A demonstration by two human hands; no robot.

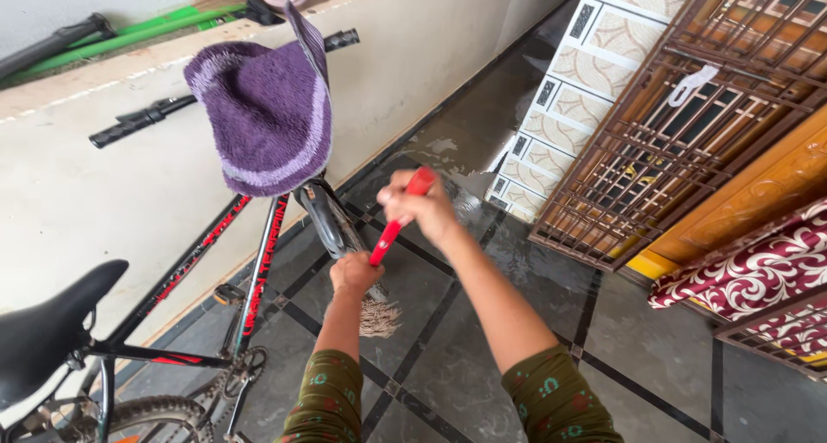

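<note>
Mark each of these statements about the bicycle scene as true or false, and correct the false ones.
1. The right hand grips the top of a red-handled mop. True.
2. A purple towel is draped over the bicycle's handlebars. True.
3. The bicycle's saddle is white. False: it is black.
4. The left hand rests on the saddle. False: it holds the mop's lower end, just above the beige mop strands.
5. The floor is dry carpet. False: it is dark tiled floor that looks wet.
</note>
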